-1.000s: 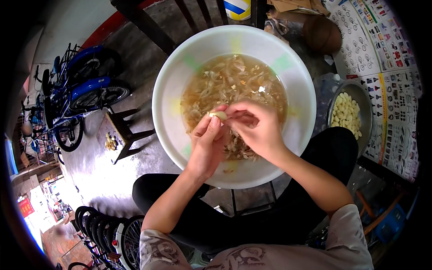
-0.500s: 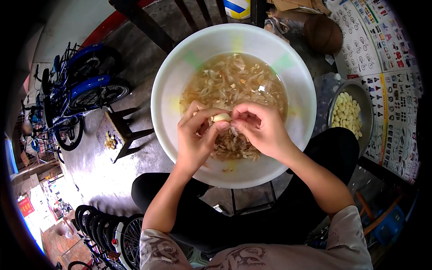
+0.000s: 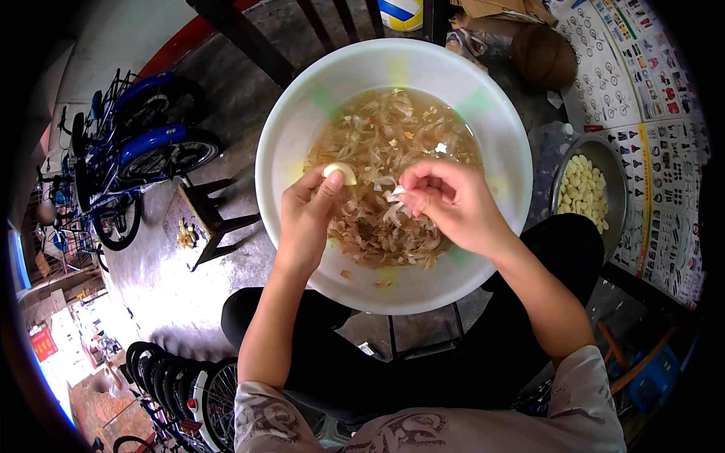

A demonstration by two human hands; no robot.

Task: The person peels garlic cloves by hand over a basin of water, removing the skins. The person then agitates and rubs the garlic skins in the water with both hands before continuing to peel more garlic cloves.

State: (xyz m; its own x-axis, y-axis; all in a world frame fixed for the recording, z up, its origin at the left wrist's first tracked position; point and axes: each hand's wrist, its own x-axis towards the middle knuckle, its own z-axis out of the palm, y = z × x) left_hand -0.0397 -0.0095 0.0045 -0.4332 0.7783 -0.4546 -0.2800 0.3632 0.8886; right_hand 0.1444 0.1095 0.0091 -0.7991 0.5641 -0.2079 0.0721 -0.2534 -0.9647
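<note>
Between the thumb and fingers of my left hand (image 3: 303, 215) is a pale, smooth garlic clove (image 3: 340, 173). My right hand (image 3: 453, 204) pinches a whitish scrap of garlic skin (image 3: 396, 193), a short way to the right of the clove. Both hands are over a big white basin (image 3: 283, 143). Inside it, brownish water carries many loose garlic skins (image 3: 389, 234), heaped thickest toward the near side. To the right, a metal bowl (image 3: 618, 181) holds many peeled garlic cloves (image 3: 581, 192).
A small wooden stool (image 3: 208, 219) stands left of the basin with scraps on it. Bicycles (image 3: 162, 143) are parked farther left. A dark chair (image 3: 249, 41), a volleyball (image 3: 400, 13) and a basketball (image 3: 544, 58) are behind. Printed sheets (image 3: 657, 151) cover the right side.
My hands have moved apart. The left has gone left and tilted up with the clove; the right has shifted slightly right, now with a bit of skin in its fingertips.
</note>
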